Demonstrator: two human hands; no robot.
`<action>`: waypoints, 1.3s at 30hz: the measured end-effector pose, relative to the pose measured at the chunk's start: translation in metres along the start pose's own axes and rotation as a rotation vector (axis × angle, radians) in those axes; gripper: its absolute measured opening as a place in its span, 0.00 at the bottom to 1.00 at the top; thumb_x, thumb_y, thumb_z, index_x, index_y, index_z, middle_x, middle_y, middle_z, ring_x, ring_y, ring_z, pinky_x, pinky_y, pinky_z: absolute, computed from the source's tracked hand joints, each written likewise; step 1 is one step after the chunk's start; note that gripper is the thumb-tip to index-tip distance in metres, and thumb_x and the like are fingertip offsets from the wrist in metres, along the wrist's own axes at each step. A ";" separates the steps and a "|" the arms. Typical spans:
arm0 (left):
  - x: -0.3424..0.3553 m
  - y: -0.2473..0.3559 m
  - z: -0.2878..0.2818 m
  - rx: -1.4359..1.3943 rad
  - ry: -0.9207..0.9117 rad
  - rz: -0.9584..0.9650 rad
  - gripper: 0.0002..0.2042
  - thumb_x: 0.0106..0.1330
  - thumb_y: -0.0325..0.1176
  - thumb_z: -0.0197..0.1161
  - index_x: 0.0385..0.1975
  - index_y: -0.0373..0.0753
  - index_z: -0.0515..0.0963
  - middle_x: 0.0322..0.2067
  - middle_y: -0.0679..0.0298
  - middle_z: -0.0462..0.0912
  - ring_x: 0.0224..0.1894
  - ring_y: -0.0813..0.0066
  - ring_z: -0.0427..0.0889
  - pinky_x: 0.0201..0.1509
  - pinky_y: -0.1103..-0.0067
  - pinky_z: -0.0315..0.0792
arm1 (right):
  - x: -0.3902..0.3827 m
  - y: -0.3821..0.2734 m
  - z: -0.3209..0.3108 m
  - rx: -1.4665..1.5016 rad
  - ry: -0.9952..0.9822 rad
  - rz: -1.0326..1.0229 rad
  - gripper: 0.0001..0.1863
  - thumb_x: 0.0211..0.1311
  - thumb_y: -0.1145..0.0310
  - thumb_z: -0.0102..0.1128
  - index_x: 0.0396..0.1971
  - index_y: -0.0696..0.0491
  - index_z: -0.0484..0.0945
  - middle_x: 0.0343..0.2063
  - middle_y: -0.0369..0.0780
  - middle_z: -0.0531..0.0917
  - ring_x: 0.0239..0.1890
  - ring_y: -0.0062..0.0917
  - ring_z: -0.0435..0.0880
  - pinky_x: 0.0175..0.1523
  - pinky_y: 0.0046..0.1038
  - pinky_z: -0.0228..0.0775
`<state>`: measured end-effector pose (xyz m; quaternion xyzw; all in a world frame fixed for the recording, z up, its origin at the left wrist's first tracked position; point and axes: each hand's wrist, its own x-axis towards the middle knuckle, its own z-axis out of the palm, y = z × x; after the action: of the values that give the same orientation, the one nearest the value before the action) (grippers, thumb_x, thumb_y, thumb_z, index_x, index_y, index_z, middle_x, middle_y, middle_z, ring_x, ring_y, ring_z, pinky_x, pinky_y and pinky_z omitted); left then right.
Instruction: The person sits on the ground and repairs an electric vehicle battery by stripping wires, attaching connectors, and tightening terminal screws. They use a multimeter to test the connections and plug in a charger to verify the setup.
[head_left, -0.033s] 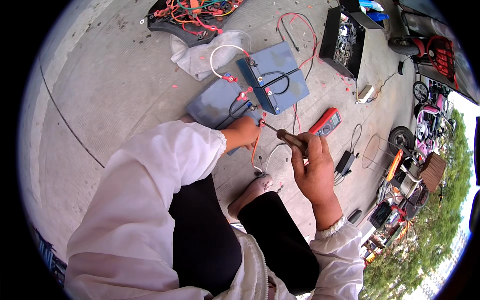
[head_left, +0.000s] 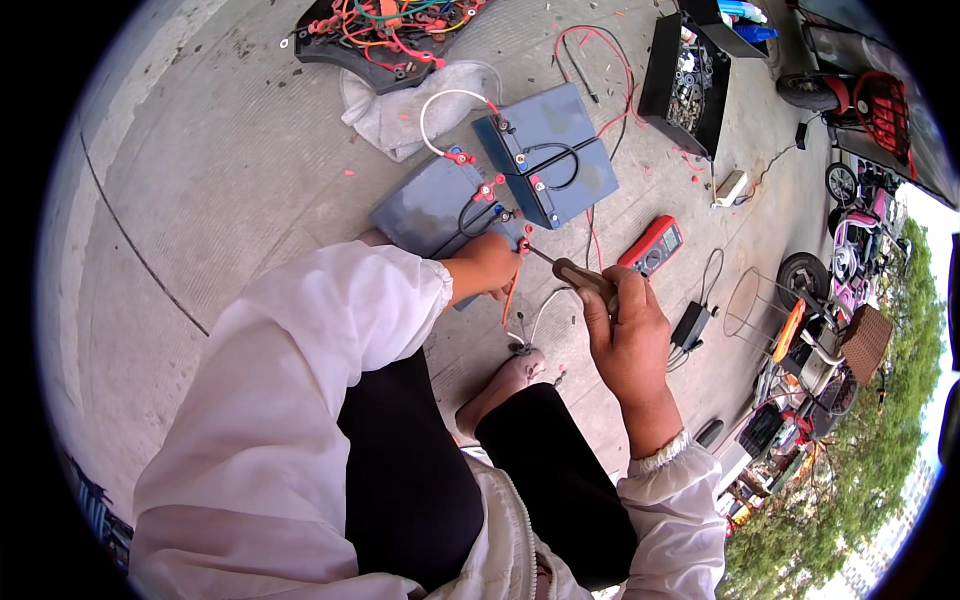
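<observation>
My right hand (head_left: 628,335) grips a wooden-handled screwdriver (head_left: 577,278), its shaft tip at a red-capped terminal (head_left: 524,243) on the near grey battery's right end. My left hand (head_left: 485,262) is curled against that battery (head_left: 425,200), fingers mostly hidden; what they hold is unclear, and an orange wire (head_left: 510,302) hangs just beside them. Short black and white leads link the terminals. Two more grey batteries (head_left: 545,120) sit behind, to the right. A red multimeter (head_left: 650,245) lies on the concrete to the right of the screwdriver.
A black tray of wires (head_left: 375,35) and a pale cloth (head_left: 370,105) lie at the back. A box of small hardware (head_left: 685,75), a power strip (head_left: 730,188) and a black adapter (head_left: 690,322) are on the right. Parked scooters (head_left: 850,240) line the far right. My foot (head_left: 510,380) is below.
My right hand and the screwdriver handle have shifted very slightly, with the tip still at the terminal. Otherwise the view looks the same.
</observation>
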<state>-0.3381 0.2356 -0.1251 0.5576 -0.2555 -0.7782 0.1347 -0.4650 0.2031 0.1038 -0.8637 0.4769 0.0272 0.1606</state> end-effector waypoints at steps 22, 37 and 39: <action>-0.003 0.002 0.002 -0.042 -0.009 0.011 0.18 0.67 0.42 0.54 0.35 0.31 0.81 0.31 0.51 0.87 0.24 0.64 0.86 0.26 0.72 0.76 | 0.007 -0.011 -0.009 0.102 -0.080 0.214 0.18 0.67 0.57 0.59 0.46 0.54 0.71 0.34 0.46 0.83 0.32 0.43 0.85 0.32 0.39 0.75; -0.002 0.002 0.000 -0.022 -0.029 0.002 0.18 0.67 0.42 0.54 0.36 0.31 0.82 0.33 0.51 0.88 0.26 0.63 0.87 0.28 0.70 0.78 | -0.004 -0.003 -0.007 -0.091 -0.193 0.067 0.20 0.61 0.67 0.63 0.52 0.50 0.70 0.45 0.44 0.78 0.39 0.43 0.84 0.36 0.39 0.77; -0.002 0.001 0.000 -0.030 -0.030 0.014 0.18 0.67 0.43 0.54 0.36 0.31 0.82 0.33 0.51 0.88 0.26 0.63 0.87 0.28 0.70 0.78 | -0.005 -0.001 -0.007 -0.030 -0.191 0.208 0.20 0.61 0.66 0.63 0.52 0.50 0.70 0.43 0.44 0.78 0.38 0.42 0.84 0.35 0.39 0.77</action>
<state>-0.3381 0.2359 -0.1234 0.5419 -0.2497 -0.7894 0.1445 -0.4676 0.2056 0.1112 -0.8055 0.5458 0.1326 0.1888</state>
